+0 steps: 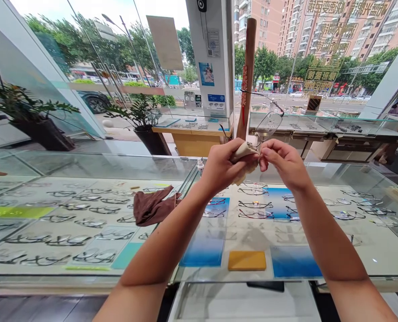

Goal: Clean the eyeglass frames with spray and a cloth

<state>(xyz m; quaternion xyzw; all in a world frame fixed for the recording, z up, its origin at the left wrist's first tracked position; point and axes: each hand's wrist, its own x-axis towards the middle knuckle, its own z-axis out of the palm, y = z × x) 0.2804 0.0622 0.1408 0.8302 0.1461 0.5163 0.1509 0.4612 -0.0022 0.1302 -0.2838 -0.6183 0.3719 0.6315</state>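
Note:
Wire-framed eyeglasses (269,124) stand up above my two hands, one lens and a dark temple clear of the fingers. My left hand (220,164) is closed on a pale beige cloth (243,152) folded about the near part of the eyeglasses, which it hides. More of the cloth hangs below the fingers. Close beside it, my right hand (286,162) pinches with thumb and fingers at the frame, by the cloth's tip; the exact contact is partly hidden. Both hands are over a glass display counter (249,235). A brown cloth (155,205) lies on the counter at left.
Several rows of eyeglasses (74,206) lie beneath the glass. A yellow block (247,260) is near the front edge. Behind my hands rise a small bottle (200,167) and a tall wooden post (249,67). Potted plants (151,134) and further cases stand by the windows.

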